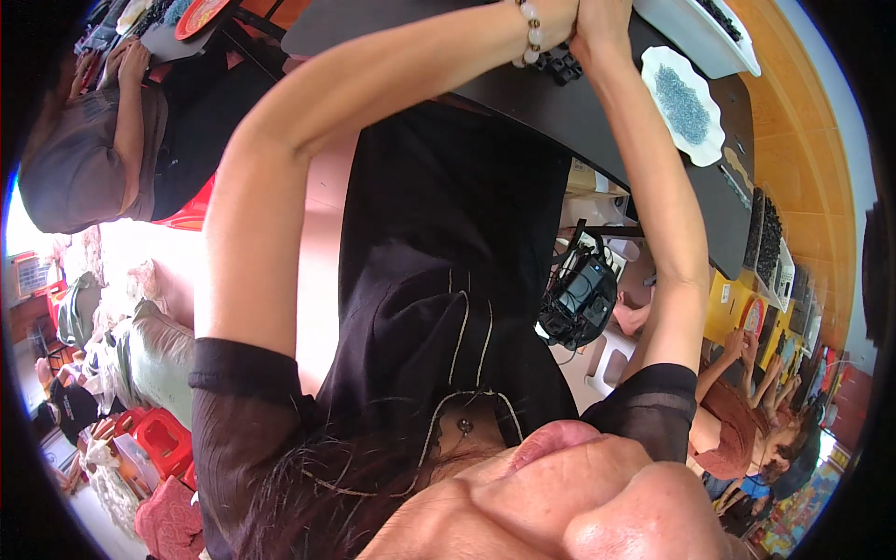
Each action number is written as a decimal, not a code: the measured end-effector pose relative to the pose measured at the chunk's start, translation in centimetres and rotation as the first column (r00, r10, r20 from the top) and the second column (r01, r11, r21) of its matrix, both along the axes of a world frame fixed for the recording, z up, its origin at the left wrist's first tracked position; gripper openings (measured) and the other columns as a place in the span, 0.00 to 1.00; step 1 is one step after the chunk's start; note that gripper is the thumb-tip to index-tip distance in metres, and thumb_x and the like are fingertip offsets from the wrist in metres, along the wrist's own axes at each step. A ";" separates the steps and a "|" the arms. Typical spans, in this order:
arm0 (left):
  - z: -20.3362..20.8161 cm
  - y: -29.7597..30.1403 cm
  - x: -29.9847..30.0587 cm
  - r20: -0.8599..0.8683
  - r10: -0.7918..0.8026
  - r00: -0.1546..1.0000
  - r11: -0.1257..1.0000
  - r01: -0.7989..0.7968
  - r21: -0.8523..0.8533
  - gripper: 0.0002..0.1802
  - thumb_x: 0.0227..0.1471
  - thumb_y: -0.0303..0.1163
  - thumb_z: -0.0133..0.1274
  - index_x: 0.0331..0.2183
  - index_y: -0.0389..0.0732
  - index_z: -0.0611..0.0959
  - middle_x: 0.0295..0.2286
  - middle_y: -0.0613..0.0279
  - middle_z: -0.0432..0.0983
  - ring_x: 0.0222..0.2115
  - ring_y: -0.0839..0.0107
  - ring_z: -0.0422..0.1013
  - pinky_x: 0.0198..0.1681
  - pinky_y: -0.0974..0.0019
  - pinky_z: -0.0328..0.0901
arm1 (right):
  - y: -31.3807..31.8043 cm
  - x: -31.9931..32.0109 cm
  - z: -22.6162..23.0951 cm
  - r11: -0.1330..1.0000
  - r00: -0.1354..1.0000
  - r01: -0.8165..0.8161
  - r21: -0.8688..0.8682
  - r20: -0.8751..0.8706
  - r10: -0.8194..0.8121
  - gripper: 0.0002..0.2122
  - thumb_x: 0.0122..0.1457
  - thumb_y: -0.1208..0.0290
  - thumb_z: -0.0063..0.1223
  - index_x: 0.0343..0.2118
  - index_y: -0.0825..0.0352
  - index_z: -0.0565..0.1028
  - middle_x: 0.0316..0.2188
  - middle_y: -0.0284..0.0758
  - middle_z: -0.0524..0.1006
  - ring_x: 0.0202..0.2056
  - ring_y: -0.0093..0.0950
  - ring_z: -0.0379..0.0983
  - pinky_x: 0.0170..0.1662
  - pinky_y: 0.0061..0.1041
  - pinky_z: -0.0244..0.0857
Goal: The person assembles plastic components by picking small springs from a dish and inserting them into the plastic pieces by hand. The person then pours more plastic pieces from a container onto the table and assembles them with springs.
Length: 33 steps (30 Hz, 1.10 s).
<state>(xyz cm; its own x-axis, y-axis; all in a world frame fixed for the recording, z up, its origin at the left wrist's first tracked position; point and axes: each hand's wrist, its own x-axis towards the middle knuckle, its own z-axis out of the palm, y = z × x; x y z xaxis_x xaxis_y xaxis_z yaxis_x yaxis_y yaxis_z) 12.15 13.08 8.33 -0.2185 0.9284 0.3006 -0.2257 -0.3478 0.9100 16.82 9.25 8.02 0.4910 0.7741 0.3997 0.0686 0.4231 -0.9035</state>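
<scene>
Both my arms reach up over the dark table to the top edge of the picture. There my left hand and my right hand come together, close or touching. Their fingers are cut off or hidden, so what they hold does not show. A bracelet of pale round beads circles my left wrist. Just below the hands lies a small cluster of black pieces. Right of my right forearm stands a white scalloped dish holding many tiny blue-grey pieces.
A white tray with black pieces stands at the far right of the table. Beneath the table's right side is a black bag with cables. Other people sit working at left and right. Red stools and stuffed sacks stand at left.
</scene>
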 end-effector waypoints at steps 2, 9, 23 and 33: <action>-1.8 -0.8 0.2 0.001 0.040 0.999 0.999 -0.040 -0.015 0.22 0.53 0.47 0.53 0.34 0.35 0.84 0.29 0.44 0.80 0.32 0.51 0.76 0.38 0.59 0.67 | -0.7 0.2 -1.8 0.999 0.997 0.020 -0.031 0.078 -0.017 0.17 0.69 0.59 0.33 0.42 0.70 0.68 0.38 0.38 0.70 0.43 0.29 0.66 0.48 0.28 0.60; -5.8 -1.8 0.8 -0.097 0.022 0.995 0.993 -0.010 0.121 0.19 0.54 0.43 0.54 0.35 0.35 0.83 0.32 0.46 0.79 0.35 0.51 0.74 0.39 0.58 0.66 | -1.2 1.8 -6.4 0.989 0.969 0.145 -0.036 0.205 -0.135 0.17 0.69 0.60 0.32 0.41 0.70 0.69 0.36 0.40 0.71 0.40 0.33 0.68 0.47 0.30 0.60; -5.5 -2.2 -1.1 -0.136 -0.084 0.987 0.989 0.100 0.111 0.15 0.53 0.38 0.56 0.33 0.33 0.84 0.32 0.50 0.80 0.35 0.58 0.76 0.40 0.62 0.67 | -1.3 2.7 -6.0 0.988 0.929 0.133 -0.079 0.356 -0.097 0.14 0.67 0.67 0.37 0.41 0.70 0.74 0.38 0.40 0.77 0.40 0.31 0.73 0.47 0.27 0.64; -5.7 -0.8 -2.5 -0.263 -0.165 0.951 0.967 0.209 0.149 0.19 0.55 0.41 0.52 0.40 0.37 0.84 0.44 0.47 0.77 0.47 0.55 0.73 0.50 0.63 0.65 | -0.7 4.0 -6.5 0.924 0.936 -0.352 0.151 0.033 0.352 0.14 0.66 0.70 0.40 0.48 0.71 0.73 0.43 0.36 0.76 0.45 0.26 0.71 0.50 0.22 0.61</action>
<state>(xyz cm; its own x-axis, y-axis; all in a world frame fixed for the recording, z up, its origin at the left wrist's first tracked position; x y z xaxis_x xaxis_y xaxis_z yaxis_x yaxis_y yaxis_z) 9.69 12.30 2.62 0.0550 0.8744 0.4821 -0.0779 -0.4776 0.8751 20.86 8.52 1.56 0.1955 0.8266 0.5277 -0.1052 0.5527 -0.8267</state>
